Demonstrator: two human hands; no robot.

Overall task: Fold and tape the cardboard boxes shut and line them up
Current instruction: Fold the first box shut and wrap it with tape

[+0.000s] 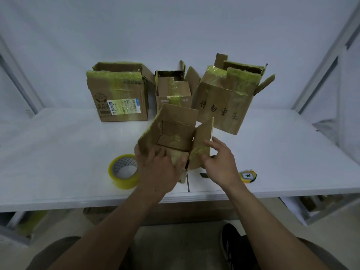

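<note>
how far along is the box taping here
Done: little. The labelled box, small box and handwritten box stand in a rough row at the back, but their tops are open. In hand: the left hand and right hand are on the flaps of the front box, also open. Left: closing and taping all four; the tape roll lies untouched.

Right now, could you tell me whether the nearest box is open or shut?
Open: the nearest box has its flaps raised, and its inside shows.
</note>
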